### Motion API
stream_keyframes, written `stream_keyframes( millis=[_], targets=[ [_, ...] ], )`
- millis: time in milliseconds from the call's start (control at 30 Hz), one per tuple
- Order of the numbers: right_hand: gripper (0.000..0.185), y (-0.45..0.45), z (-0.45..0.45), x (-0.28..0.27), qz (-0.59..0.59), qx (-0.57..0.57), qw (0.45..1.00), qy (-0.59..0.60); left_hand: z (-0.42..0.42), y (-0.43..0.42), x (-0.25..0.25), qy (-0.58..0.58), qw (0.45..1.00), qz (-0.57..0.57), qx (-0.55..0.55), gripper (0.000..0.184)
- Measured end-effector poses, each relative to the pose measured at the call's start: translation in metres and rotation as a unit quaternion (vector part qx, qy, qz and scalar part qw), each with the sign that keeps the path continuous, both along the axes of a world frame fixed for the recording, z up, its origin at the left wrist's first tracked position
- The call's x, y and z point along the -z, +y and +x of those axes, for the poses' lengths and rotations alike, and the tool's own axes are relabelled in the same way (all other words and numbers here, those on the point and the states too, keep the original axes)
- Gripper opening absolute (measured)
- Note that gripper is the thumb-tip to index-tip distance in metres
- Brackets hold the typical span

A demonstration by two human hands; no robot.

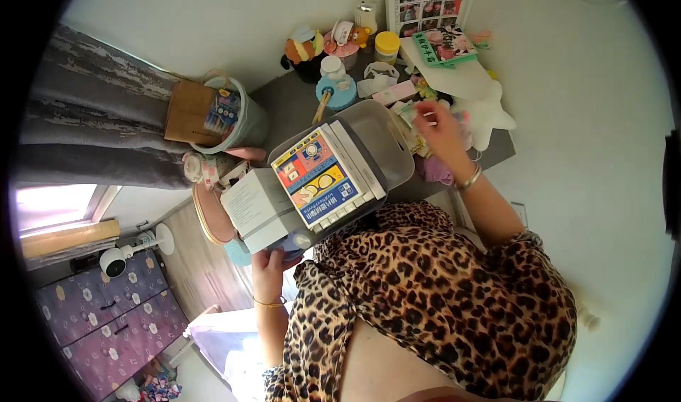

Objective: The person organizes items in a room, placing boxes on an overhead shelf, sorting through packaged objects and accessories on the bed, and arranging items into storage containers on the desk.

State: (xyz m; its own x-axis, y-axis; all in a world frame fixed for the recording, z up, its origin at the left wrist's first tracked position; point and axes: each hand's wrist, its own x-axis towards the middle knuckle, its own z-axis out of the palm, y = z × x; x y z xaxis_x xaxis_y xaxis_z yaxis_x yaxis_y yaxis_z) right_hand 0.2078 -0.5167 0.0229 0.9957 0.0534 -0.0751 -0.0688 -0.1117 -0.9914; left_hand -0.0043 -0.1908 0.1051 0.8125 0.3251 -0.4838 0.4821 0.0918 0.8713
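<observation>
My left hand (268, 271), with a gold bracelet at the wrist, is closed at the lower edge of a white box (259, 210). A bluish thing (287, 244) shows by its fingers; what exactly they grip is unclear. My right hand (443, 132) has bent, slightly parted fingers over small clutter at the table's right side. Nearest to it are a white-green packet (406, 112) and a purple cloth (434, 169). Between my hands, a grey translucent bin (394, 136) holds a colourful printed box (317, 176) with several pale boxes beside it.
On the dark table (280, 104) stand a yellow-lidded jar (386, 46), a blue-lidded container (335, 90), plush toys (305, 46) and a white star-shaped thing (493, 117). A light bucket (248, 122) holds cardboard. A purple drawer cabinet (106, 324) is lower left.
</observation>
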Motion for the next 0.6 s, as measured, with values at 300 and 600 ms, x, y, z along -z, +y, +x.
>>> stream_keyframes(
  millis=[300, 600],
  targets=[
    [0.03, -0.049, 0.055, 0.069, 0.514, 0.205, 0.781, 0.291, 0.046, -0.008, 0.043, -0.007, 0.999, -0.044, 0.025, 0.036],
    [0.024, -0.085, 0.146, 0.072, 0.33, 0.214, 0.91, 0.134, 0.072, -0.012, 0.1, 0.01, 0.995, -0.068, 0.076, 0.06]
  ],
)
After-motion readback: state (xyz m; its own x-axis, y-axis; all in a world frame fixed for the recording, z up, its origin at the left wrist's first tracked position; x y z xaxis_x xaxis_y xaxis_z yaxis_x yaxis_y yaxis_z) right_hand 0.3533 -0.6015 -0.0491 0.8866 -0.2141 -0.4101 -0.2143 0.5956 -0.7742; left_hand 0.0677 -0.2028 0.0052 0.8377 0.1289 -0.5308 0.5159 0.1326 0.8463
